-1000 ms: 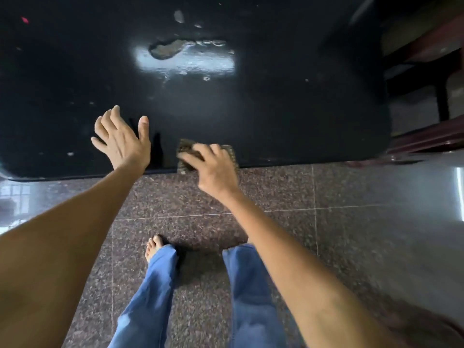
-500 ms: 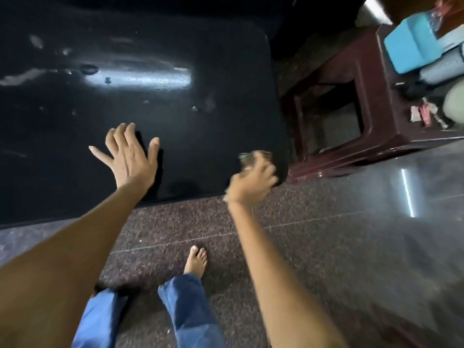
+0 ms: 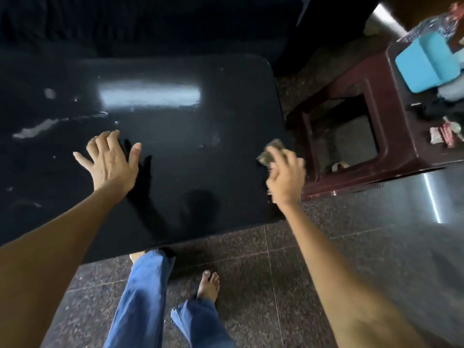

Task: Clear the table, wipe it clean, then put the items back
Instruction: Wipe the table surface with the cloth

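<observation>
At right of centre, over the bench point(image 3: 175, 159) edge, our right hand point(image 3: 285, 177) bunches a rag point(image 3: 270, 153) in curled fingers; it looks soft, light and crushable, so any handful holds. Our left hand point(image 3: 111, 163) lies spread flat on the slick top.

Left hand point(image 3: 111, 163) flat on the table point(image 3: 200, 126), fingers spread, well left of the right hand point(image 3: 285, 182). Right hand at the table's right edge, gripping a cloth point(image 3: 270, 153) that sticks out beyond its fingertips, over the tabletop. Smears point(image 3: 37, 128) on the table left of and beyond the left hand. Just right of the right hand, a stool point(image 3: 401, 136) on the floor point(image 3: 376, 247); farther right and beyond, a box point(image 3: 426, 64) on its top. Below both hands, near the table's front edge, two legs and a bare foot point(image 3: 208, 285) on the floor.
</observation>
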### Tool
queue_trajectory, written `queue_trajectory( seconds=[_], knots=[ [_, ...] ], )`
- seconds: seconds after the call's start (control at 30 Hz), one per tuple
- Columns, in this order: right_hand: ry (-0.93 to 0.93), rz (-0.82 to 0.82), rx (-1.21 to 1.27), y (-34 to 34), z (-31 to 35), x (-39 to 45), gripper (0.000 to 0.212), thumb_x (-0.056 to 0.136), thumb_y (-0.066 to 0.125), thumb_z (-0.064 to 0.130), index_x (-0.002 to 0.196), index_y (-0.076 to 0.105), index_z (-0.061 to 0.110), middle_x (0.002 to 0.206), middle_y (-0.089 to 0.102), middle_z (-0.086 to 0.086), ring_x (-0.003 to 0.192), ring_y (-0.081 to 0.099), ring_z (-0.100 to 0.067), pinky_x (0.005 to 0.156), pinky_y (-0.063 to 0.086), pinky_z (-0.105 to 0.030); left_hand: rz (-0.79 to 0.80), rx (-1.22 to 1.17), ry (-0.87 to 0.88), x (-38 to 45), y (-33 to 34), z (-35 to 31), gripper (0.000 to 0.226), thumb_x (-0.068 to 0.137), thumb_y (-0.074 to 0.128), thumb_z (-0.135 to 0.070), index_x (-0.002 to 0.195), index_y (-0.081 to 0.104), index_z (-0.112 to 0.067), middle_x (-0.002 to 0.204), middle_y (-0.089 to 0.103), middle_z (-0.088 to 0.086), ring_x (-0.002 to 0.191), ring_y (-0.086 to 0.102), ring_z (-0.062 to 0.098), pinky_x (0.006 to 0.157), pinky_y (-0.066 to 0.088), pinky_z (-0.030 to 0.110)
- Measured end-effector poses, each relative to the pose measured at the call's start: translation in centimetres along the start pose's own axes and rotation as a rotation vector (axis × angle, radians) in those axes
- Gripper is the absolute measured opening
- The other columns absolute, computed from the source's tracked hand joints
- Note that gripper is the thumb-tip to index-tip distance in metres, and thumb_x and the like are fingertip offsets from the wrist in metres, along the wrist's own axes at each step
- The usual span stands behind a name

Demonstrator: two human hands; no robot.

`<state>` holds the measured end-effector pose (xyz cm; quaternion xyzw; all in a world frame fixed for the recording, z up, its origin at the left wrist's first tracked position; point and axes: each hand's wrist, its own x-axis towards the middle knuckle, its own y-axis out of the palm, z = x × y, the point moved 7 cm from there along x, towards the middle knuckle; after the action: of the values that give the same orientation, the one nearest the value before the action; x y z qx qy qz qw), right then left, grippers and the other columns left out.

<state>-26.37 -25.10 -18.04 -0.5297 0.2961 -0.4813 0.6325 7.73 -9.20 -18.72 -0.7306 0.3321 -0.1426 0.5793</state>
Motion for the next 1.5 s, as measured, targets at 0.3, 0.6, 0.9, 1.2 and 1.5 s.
queue_trajectory(
  seconds=[0.3,0.6,0.9,1.2,1.5],
  knots=[
    [0.223,0.037,-0.025,4.7,15.6,-0.3,0.060,0.064,0.059,0.019,0.120,0.047,0.036,0.109,0.051,-0.003,0.092,0.048,-0.029,0.066,0.043,-0.042,0.020,-0.074,0.091,5.3,0.4,-0.4,0.052,0.095,0.038,-0.043,0.135,0.037,-0.009,0.144,0.034,0.012,0.137,0.022,0.035,0.111,0.001,0.064],
    [-1.165,0.562,0.099,11.1,37.9,-11.3,0.051,0.082,0.049,0.020,0.131,0.051,0.035,0.124,0.055,0.004,0.103,0.049,-0.018,0.081,0.042,-0.034,0.020,-0.007,0.117,11.0,-3.2,5.6,0.050,0.095,0.040,-0.042,0.134,0.039,-0.010,0.143,0.037,0.011,0.134,0.025,0.035,0.110,0.003,0.065],
    [0.108,0.034,0.027,5.9,14.4,10.6,0.053,0.075,0.050,0.008,0.121,0.058,0.034,0.118,0.057,-0.001,0.097,0.050,-0.031,0.077,0.049,-0.047,0.079,0.032,0.192,14.8,-3.1,4.5,0.052,0.096,0.036,-0.044,0.136,0.037,-0.011,0.143,0.035,0.011,0.135,0.024,0.035,0.111,0.002,0.064],
    [-0.028,0.115,0.074,10.9,31.9,7.8,0.056,0.064,0.060,0.018,0.117,0.052,0.032,0.106,0.051,-0.003,0.085,0.047,-0.029,0.064,0.042,-0.039,0.058,0.010,0.116,17.1,-3.6,4.1,0.050,0.097,0.034,-0.043,0.135,0.037,-0.010,0.142,0.036,0.012,0.135,0.024,0.034,0.112,0.002,0.063],
    [-0.544,0.247,0.128,9.4,24.6,15.5,0.051,0.071,0.063,0.007,0.116,0.064,0.030,0.109,0.063,-0.001,0.084,0.053,-0.029,0.073,0.039,-0.034,0.060,0.014,0.117,17.9,-2.7,-0.6,0.049,0.098,0.033,-0.042,0.131,0.043,-0.007,0.140,0.039,0.014,0.134,0.026,0.036,0.111,0.002,0.064]
  ],
)
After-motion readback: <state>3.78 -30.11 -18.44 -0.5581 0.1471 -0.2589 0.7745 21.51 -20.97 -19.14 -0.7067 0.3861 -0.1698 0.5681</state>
